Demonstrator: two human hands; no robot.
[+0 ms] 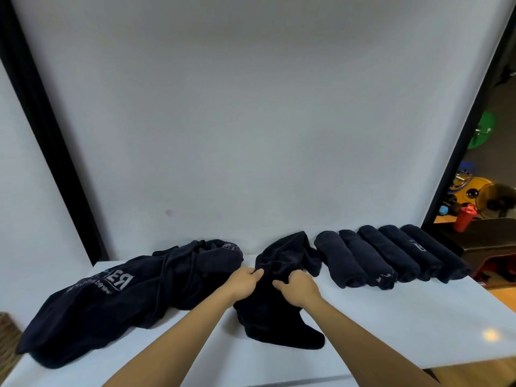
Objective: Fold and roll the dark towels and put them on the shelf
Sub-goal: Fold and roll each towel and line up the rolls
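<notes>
white table top, flat, set against a pale wall. lying directly on it, left side: a heap of dark towels, unfolded, grey lettering visible on the upper face. centre: one crumpled dark towel, bunched, its far end raised toward the wall. right side: a row of five rolled dark towels, side by side and touching, ends toward the front edge, the row running back to the wall. a light reflection shows near the right front edge.

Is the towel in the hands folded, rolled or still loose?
Loose: the towel lies crumpled and bunched, both hands gripping its folds; no neat fold or roll.
</notes>
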